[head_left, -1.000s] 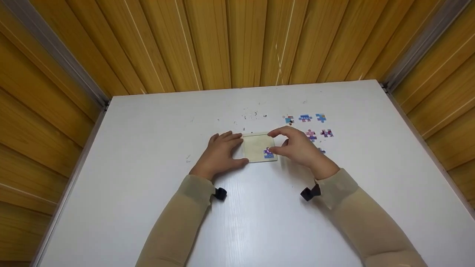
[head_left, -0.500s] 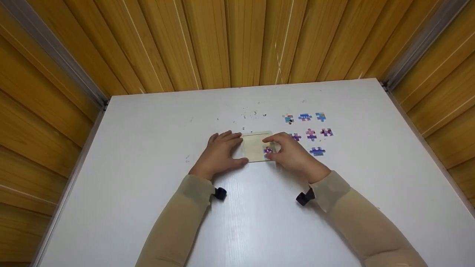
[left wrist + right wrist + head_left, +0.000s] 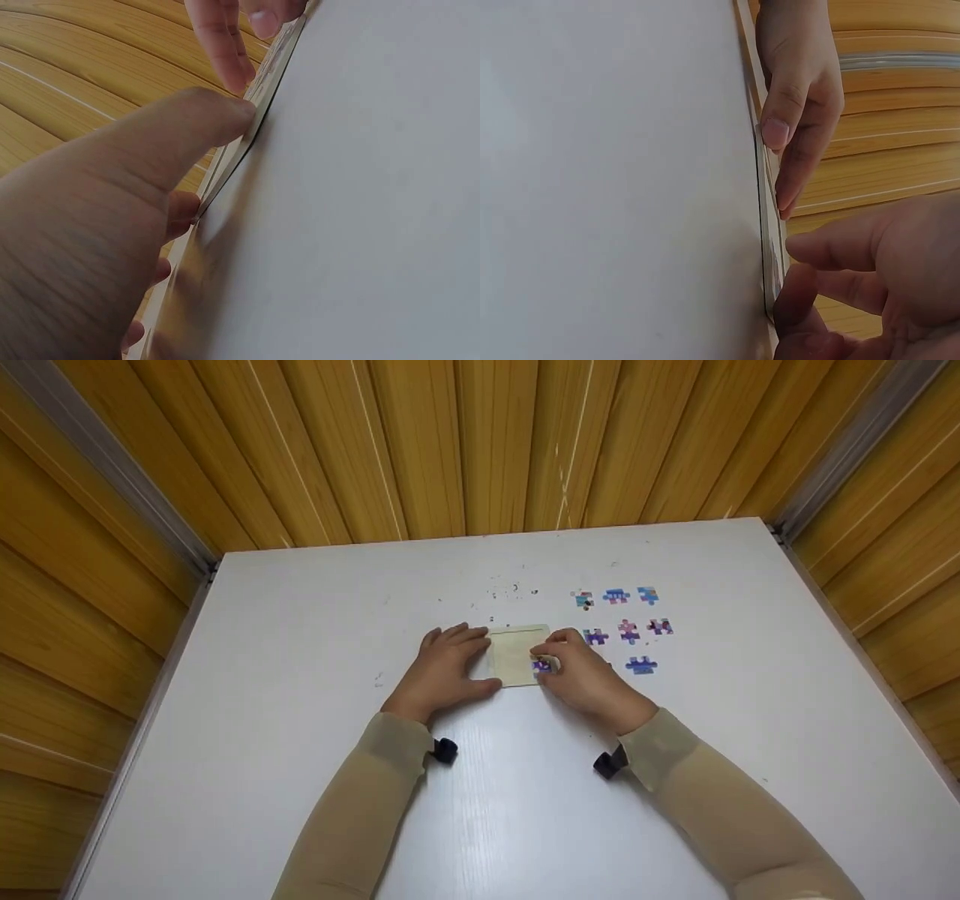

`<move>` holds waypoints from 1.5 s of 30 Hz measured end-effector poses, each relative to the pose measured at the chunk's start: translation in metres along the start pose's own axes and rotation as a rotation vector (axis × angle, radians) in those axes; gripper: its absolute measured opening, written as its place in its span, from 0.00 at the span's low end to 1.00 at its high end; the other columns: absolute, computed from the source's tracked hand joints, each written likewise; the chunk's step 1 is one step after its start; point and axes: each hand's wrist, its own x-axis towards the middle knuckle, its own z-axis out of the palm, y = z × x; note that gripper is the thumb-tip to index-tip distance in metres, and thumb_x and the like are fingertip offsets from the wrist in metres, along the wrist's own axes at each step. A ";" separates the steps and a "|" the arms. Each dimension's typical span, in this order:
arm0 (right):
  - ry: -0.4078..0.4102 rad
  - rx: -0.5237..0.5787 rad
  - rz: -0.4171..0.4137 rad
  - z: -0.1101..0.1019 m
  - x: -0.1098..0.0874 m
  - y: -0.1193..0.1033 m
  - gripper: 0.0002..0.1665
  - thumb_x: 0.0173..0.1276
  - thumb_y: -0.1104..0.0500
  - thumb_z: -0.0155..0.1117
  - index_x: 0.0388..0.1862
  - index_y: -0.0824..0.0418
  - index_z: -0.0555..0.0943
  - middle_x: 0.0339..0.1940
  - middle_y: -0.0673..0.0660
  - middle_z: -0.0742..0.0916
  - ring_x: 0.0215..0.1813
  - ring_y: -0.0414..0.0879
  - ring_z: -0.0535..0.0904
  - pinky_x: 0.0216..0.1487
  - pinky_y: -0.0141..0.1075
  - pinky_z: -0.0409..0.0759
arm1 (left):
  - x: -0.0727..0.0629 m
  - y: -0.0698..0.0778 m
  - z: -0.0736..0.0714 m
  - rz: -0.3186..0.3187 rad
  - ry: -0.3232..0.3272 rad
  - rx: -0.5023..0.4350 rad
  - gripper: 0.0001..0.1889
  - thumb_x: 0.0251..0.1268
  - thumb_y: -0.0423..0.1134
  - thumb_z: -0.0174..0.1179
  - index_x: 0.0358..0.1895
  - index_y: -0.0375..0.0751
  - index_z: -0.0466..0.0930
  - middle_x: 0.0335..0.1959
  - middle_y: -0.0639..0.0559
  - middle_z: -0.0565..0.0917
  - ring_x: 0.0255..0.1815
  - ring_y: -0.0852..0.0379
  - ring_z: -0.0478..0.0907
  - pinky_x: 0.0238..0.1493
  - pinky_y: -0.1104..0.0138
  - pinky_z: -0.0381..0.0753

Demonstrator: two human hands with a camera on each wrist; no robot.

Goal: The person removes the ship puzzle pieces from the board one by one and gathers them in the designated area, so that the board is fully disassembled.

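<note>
A small square pale puzzle tray (image 3: 514,660) lies on the white table. My left hand (image 3: 444,675) holds its left side, with the thumb at the near corner and the fingers (image 3: 475,646) at the side and far corner. In the left wrist view the thumb (image 3: 214,116) presses the edge of the tray (image 3: 225,176). Over the tray's near right corner, my right hand (image 3: 589,679) has thumb and forefinger about a purple and blue jigsaw piece (image 3: 541,666). The fingers partly cover that piece. In the right wrist view it is mostly hidden behind the right hand (image 3: 870,292).
Several loose jigsaw pieces lie spaced out right of the tray, among them a pink piece (image 3: 628,631) and a blue piece (image 3: 641,665). A dark bit shows just behind the right hand. Small dark marks (image 3: 514,589) dot the table beyond the tray. Wood-patterned walls (image 3: 480,450) enclose the table.
My right hand has moved slightly left and nearer, its forefinger closing toward the thumb about the piece. Loose pieces it covered are now visible. The left hand and tray stay in place.
</note>
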 end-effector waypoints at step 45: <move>-0.024 -0.094 -0.037 0.002 -0.002 -0.004 0.23 0.85 0.63 0.66 0.74 0.58 0.87 0.69 0.63 0.82 0.67 0.58 0.82 0.77 0.56 0.84 | 0.000 0.002 -0.002 0.002 -0.012 0.002 0.44 0.70 0.67 0.72 0.83 0.47 0.78 0.88 0.57 0.74 0.94 0.46 0.62 0.96 0.39 0.51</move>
